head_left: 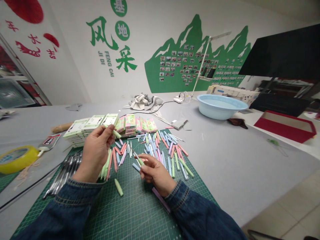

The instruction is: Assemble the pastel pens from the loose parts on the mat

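Observation:
My left hand point(96, 151) is raised over the left side of the green cutting mat point(132, 213), its thumb and fingers pinching a light green pen barrel point(116, 134). Lower and to the right, my right hand point(158, 175) is closed on a pen piece point(140, 160) with a green grip and a thin tip pointing up and left. A blue pen piece point(136, 167) lies by its fingertips. One loose green pen barrel point(119, 187) rests on the mat between my forearms. Pastel pen parts point(152, 146) are heaped beyond my right hand, and white refills point(129, 149) lie between the hands.
Clear pens point(63, 171) lie left of my left wrist, near yellow tape point(18, 159). White-green boxes point(80, 128) and pink-green boxes point(135, 123) stand behind. A dark purple stick point(160, 200) lies by my right wrist. A blue basin point(221, 106) and red box point(285, 126) are farther right.

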Action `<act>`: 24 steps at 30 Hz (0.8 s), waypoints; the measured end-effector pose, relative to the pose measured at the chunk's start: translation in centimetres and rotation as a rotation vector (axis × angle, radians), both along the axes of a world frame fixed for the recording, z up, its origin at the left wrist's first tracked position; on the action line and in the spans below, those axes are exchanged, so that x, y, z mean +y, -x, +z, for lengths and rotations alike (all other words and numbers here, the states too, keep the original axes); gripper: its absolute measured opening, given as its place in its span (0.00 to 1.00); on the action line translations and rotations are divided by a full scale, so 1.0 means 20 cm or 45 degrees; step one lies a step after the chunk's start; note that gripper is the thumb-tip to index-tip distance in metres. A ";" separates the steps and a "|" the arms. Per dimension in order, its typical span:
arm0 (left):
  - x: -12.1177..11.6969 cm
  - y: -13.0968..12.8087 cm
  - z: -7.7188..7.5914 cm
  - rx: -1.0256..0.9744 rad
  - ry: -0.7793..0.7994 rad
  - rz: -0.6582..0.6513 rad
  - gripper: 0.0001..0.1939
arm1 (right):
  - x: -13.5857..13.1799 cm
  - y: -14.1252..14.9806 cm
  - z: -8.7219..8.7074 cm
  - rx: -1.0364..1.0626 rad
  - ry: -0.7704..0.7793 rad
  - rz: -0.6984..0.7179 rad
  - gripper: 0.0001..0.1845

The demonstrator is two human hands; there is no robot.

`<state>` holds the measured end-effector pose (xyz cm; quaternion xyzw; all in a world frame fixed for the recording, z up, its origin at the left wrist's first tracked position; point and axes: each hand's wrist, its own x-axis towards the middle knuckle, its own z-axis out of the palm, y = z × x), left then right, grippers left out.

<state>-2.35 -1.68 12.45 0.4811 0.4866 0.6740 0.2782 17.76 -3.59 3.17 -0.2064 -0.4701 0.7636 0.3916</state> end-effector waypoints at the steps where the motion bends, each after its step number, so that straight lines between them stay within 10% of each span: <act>1: 0.01 0.03 -0.02 0.088 0.058 0.026 0.15 | 0.00 0.00 0.00 -0.001 0.000 -0.012 0.21; 7: 0.04 0.07 -0.30 1.400 0.905 -0.169 0.17 | 0.00 -0.02 0.03 0.002 -0.009 -0.072 0.20; 13: -0.12 0.08 -0.38 1.501 0.799 0.039 0.12 | 0.00 -0.02 0.03 0.005 0.005 -0.085 0.20; 24: -0.32 0.02 -0.35 1.204 1.073 -0.254 0.18 | -0.01 0.00 0.02 -0.018 -0.057 -0.057 0.20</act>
